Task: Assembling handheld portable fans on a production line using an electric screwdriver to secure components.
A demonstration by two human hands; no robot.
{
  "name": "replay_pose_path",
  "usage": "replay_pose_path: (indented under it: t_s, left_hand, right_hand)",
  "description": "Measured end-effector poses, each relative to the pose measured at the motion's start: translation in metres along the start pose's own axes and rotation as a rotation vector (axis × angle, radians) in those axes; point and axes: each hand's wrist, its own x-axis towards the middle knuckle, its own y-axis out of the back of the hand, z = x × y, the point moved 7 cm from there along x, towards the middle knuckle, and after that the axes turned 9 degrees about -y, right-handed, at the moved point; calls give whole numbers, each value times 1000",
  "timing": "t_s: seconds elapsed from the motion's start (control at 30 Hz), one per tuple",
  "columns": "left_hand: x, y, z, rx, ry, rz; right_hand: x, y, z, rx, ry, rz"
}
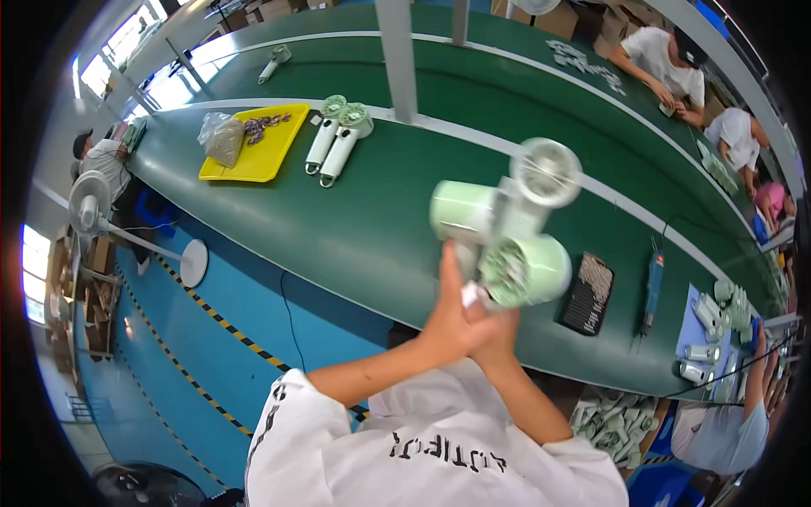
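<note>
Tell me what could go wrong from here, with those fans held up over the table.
The fans are bunched above the left hand and right hand, so one might slip and drop onto the table.
The open black tray of small parts sits just right of them; a knock could scatter its contents.
The blue screwdriver lies loose beyond that tray and could get bumped.
</note>
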Motion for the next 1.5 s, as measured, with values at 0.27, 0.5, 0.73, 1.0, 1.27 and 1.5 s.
replay_pose_path:
  t_s: [0.27,0.5,0.73,1.0,1.27,1.5]
  left_hand:
    - [114,182,0,632,113,169]
    - [165,227,-14,451,112,142]
    - [160,249,-17,341,144,190]
    - [138,258,-12,715,187,68]
    - [147,264,-37,303,304,196]
    - [166,257,-15,900,171,112]
  right_hand:
    - [132,-187,25,337,-206,-142]
    - [165,-207,4,378,-355,-181]
    - [155,-183,29,533,-661,-164]
    - [153,-139,43,689,-853,-243]
    - [161,-111,42,721,-985,-427]
    - [148,-112,72,994,-989,-439]
